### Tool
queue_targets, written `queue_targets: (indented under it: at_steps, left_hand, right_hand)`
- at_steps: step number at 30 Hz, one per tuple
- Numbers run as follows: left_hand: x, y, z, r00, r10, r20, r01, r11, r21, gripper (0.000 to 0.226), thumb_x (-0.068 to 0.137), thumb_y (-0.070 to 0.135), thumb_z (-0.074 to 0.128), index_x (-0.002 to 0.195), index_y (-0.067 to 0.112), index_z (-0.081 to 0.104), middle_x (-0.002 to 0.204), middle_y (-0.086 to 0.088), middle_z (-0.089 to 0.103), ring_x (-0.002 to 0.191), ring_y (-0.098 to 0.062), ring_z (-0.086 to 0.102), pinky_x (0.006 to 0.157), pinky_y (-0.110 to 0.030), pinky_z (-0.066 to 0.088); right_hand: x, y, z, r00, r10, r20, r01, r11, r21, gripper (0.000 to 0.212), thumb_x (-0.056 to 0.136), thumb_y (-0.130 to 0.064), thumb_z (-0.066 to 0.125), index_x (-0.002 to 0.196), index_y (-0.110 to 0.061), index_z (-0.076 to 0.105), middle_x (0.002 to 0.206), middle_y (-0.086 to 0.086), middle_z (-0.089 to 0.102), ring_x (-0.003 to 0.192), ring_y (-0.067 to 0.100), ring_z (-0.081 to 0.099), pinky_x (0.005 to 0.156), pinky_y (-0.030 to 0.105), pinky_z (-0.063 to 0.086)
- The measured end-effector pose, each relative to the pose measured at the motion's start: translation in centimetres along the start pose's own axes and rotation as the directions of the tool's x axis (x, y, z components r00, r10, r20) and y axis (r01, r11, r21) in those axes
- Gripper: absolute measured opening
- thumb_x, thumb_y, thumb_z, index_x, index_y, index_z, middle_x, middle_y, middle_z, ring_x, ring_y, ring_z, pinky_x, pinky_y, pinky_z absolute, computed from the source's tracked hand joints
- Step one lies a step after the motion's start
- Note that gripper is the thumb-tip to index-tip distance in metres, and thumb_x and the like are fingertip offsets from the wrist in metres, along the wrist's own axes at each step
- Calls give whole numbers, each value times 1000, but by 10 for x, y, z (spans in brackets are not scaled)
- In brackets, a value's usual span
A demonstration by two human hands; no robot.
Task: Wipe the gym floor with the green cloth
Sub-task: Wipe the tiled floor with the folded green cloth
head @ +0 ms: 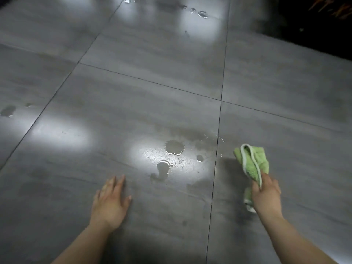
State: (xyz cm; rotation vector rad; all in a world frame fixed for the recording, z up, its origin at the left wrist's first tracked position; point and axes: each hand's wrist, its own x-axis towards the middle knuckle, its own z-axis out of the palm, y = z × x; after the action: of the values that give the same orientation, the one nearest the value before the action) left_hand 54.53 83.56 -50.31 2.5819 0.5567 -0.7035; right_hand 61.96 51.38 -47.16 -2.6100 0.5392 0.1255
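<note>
The floor of large glossy grey tiles (pixel 144 88) runs off under dim light, split by thin dark grout lines (pixel 219 130), with pale patches of ceiling glare on it. A cluster of water puddles (pixel 174 149) sits in front of the person, just left of a grout line, with wet streaks around it. More small puddles (pixel 202 14) lie far ahead, and another puddle (pixel 7 111) shows at the left edge. A dark, blurred area (pixel 323 25) fills the far right corner; I cannot tell what it is, and no writing is legible anywhere.

The left hand (pixel 110 201) lies flat on the tile, fingers spread, holding nothing. The right hand (pixel 266 195) is closed around the crumpled green cloth with white edging (pixel 251 161), which sticks out ahead of the fist, just right of the puddles; whether it touches the tile I cannot tell.
</note>
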Motion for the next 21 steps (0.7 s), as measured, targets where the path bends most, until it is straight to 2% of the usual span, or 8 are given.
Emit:
queue_targets:
  at_steps: [3, 5, 7, 9, 11, 15, 17, 21]
  left_hand:
    - [13, -8, 23, 997, -82, 12, 81, 996, 44, 74, 89, 46, 40, 143, 25, -6, 156, -3, -7, 144, -19, -4, 116, -40, 4]
    - [13, -11, 27, 993, -103, 49, 98, 991, 95, 81, 86, 58, 35, 142, 25, -14, 155, -1, -16, 143, -18, -12, 116, -43, -1]
    - [15, -12, 30, 990, -135, 41, 131, 988, 80, 95, 68, 75, 17, 141, 26, -15, 154, 0, -17, 143, -18, -13, 115, -46, -4]
    - [14, -13, 30, 979, -202, 10, 202, 979, 38, 111, 42, 78, 2, 141, 29, -13, 155, -1, -16, 143, -18, -14, 114, -48, -6]
    - [9, -15, 35, 957, -289, -19, 289, 957, -11, 120, 32, 83, -3, 140, 32, -16, 154, -1, -17, 142, -18, -16, 114, -49, -6]
    - [10, -21, 44, 943, -330, -49, 328, 943, -53, 128, 20, 92, -15, 132, 30, -28, 150, 5, -23, 142, -18, -16, 114, -49, -4]
    - [11, -20, 39, 943, -332, -15, 332, 943, -41, 117, 35, 83, -3, 139, 33, -18, 153, 2, -20, 142, -18, -16, 114, -50, -5]
    - [14, -22, 30, 859, -497, -121, 484, 866, -125, 80, 81, 67, 29, 144, 29, -5, 155, -4, -13, 142, -21, -15, 113, -51, -8]
  right_hand:
    - [25, -12, 43, 996, -93, 11, 92, 995, 42, 54, 78, -23, 44, 125, 4, 51, 125, 34, 46, 117, 46, 41, 102, 43, 32]
    - [28, -35, 72, 946, -325, 20, 324, 945, 38, 45, 79, -20, 52, 119, 1, 57, 121, 36, 50, 108, 52, 49, 95, 49, 41]
    - [23, -58, 101, 786, -612, 88, 614, 789, 9, 44, 74, -28, 47, 113, -12, 56, 114, 32, 55, 99, 42, 54, 82, 51, 49]
    - [6, -77, 129, 577, -796, 180, 812, 582, -31, 44, 70, -37, 43, 112, -25, 47, 122, 16, 48, 99, 26, 46, 83, 35, 50]
    - [-23, -88, 152, 419, -843, 338, 905, 417, -84, 47, 68, -44, 36, 113, -32, 42, 127, 4, 38, 103, 23, 47, 89, 34, 40]
    - [-11, -85, 170, 239, -858, 455, 969, 185, -162, 53, 70, -43, 34, 121, -29, 40, 136, 6, 50, 118, 26, 43, 108, 40, 14]
    - [25, -87, 166, 298, -863, 408, 945, 208, -251, 53, 70, -40, 36, 122, -26, 41, 130, 9, 57, 120, 30, 41, 109, 38, 8]
    - [52, -115, 163, 743, -604, 287, 669, 658, -346, 56, 68, -28, 50, 120, -10, 56, 127, 24, 56, 110, 45, 57, 101, 41, 15]
